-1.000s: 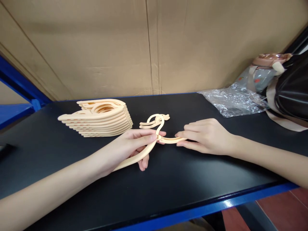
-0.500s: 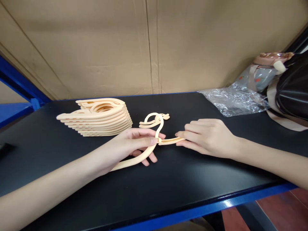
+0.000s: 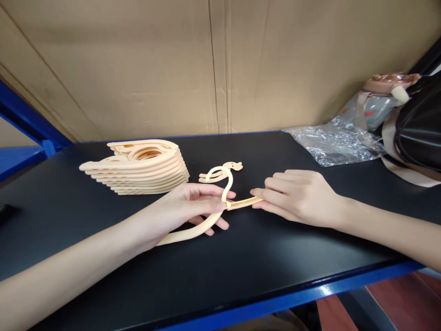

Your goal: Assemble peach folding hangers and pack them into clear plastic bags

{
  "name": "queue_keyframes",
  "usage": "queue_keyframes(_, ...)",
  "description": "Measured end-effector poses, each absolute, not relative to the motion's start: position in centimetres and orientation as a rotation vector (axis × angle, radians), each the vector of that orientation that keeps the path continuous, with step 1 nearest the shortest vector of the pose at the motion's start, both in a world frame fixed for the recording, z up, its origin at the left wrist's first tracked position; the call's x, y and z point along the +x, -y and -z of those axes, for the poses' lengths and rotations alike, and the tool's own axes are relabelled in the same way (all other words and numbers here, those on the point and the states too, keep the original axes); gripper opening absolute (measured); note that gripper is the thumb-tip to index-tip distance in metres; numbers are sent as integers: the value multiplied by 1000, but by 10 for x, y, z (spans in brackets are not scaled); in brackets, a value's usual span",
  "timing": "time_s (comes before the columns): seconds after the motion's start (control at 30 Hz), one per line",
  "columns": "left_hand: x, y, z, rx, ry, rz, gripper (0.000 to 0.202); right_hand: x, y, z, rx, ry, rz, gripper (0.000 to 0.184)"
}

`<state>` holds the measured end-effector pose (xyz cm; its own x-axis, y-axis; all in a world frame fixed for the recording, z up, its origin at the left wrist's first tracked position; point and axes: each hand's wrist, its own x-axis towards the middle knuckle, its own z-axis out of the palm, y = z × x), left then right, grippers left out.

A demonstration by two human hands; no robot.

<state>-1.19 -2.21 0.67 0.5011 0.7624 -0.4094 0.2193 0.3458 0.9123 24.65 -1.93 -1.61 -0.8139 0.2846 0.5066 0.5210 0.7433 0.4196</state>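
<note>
A cream plastic folding hanger point(image 3: 198, 231) is held between both hands, its curved hook standing up toward the back. My left hand point(image 3: 191, 205) pinches it with thumb and fingers at the joint below the hook, and one arm of the hanger runs back beneath that palm. My right hand point(image 3: 296, 195) grips the far end of the other, narrower arm, which reaches rightward from the joint. Behind the hook lies a flat cream hanger part point(image 3: 233, 166) with small holes, partly covered by the hook.
A neat stack of cream hangers point(image 3: 148, 172) stands at the left on the black table point(image 3: 275, 266). At the back right lie a clear plastic bag point(image 3: 330, 145), a bottle point(image 3: 370, 108) and a black bag point(image 3: 420, 124). Cardboard point(image 3: 155, 69) walls off the back.
The hook has tilted slightly lower and to the left, showing more of the hanger part behind it. Both hands keep their grips and have barely moved.
</note>
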Motion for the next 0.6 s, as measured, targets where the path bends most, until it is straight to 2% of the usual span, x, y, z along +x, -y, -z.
queue_keyframes(0.23, -10, 24, -8, 1188, -1062, -473, 15, 245, 22, 13, -614, 2507, 827, 27)
queue_keyframes(0.6, -7, 23, -6, 1290, -1082, -476, 8, 244, 23, 17, -609, 2567, 721, 29)
